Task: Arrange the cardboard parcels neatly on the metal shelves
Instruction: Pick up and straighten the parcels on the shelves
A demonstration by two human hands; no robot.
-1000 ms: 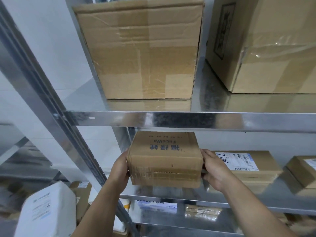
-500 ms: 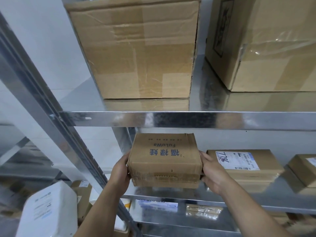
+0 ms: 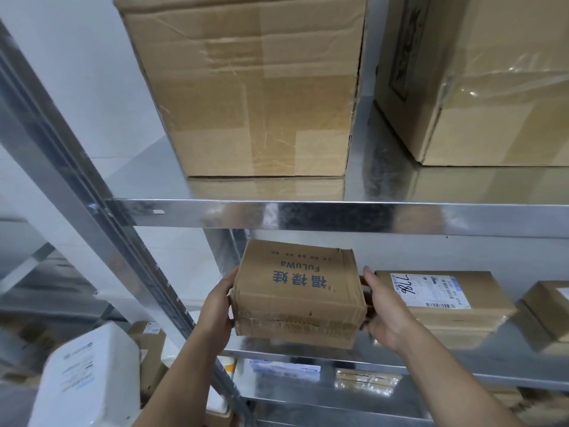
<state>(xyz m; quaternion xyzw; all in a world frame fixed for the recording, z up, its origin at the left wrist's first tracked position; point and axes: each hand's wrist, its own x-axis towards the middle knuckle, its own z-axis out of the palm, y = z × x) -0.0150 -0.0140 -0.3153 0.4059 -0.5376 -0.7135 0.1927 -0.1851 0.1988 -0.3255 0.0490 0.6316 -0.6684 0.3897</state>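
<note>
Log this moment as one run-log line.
left hand: grips FuLuWa box, left side | right hand: grips right side | box: at middle shelf, left of labelled parcel | contact with shelf: cannot tell

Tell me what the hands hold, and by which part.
The blue-printed cardboard parcel: left hand on its left side, right hand on its right side.

Plain white wall (image 3: 77, 87) behind, evenly lit; a second rack (image 3: 27, 266) (blurred) stands left.

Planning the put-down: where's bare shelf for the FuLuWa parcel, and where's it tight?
Free: middle shelf front strip before labelled parcel; upper shelf narrow gap between left big box and right big box. Tight: right hand between FuLuWa parcel and labelled parcel.
</note>
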